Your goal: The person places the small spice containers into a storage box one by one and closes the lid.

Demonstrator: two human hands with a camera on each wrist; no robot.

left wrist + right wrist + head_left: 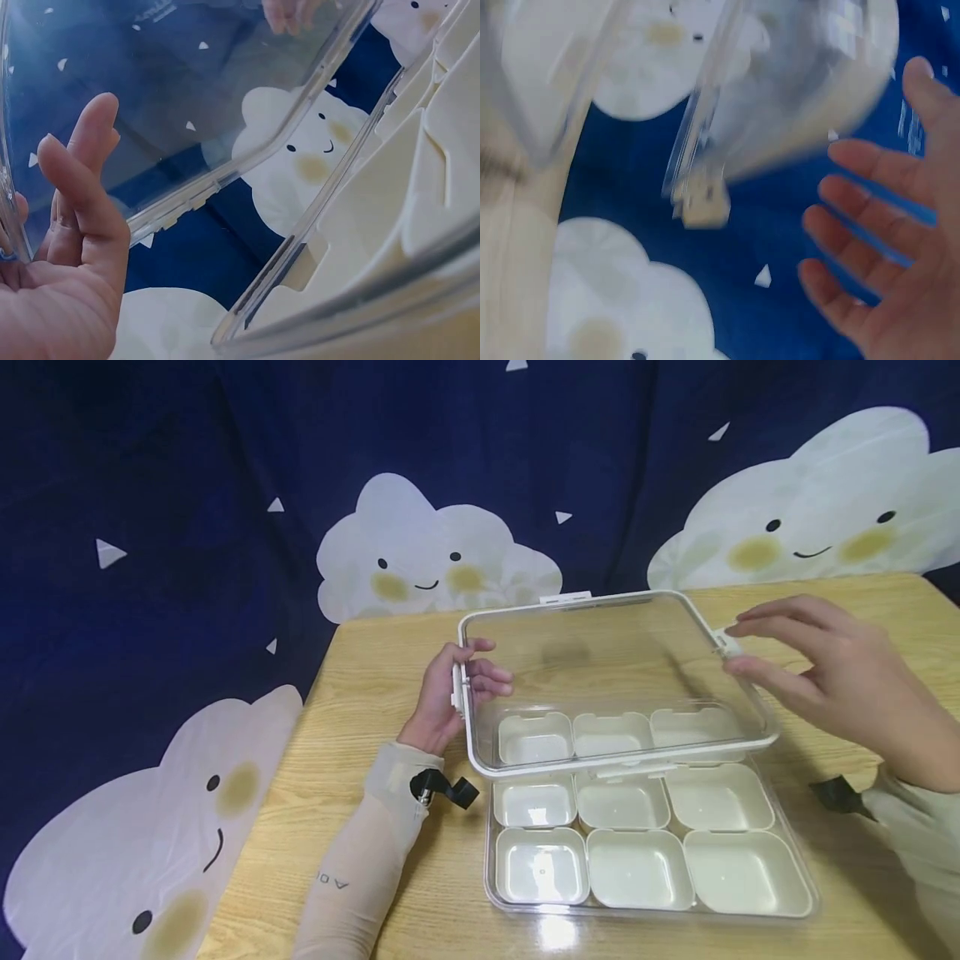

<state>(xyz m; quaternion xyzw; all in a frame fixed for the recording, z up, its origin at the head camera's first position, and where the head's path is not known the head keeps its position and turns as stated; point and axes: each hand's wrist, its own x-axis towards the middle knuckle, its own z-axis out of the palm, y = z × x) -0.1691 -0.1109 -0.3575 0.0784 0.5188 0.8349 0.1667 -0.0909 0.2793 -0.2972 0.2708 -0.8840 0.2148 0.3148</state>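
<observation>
My left hand (442, 702) grips a clear lid (592, 652) with a white rim by its left edge, the fingers reaching over the panel. In the head view the lid hangs tilted above a clear box (652, 910), overlapping its back part. Rows of cream cups (639, 870) sit inside the box, with nothing visible in them. My right hand (840, 668) is beside the white clip (727, 643) at the lid's right edge. In the right wrist view its fingers (877, 217) are spread and apart from the lid.
The box stands on a wooden table (375, 693). Behind and left of the table hangs a dark blue cloth (225, 485) printed with smiling clouds. More white clips (566, 598) jut from the lid's edges. A black wrist mount (442, 787) sits on my left sleeve.
</observation>
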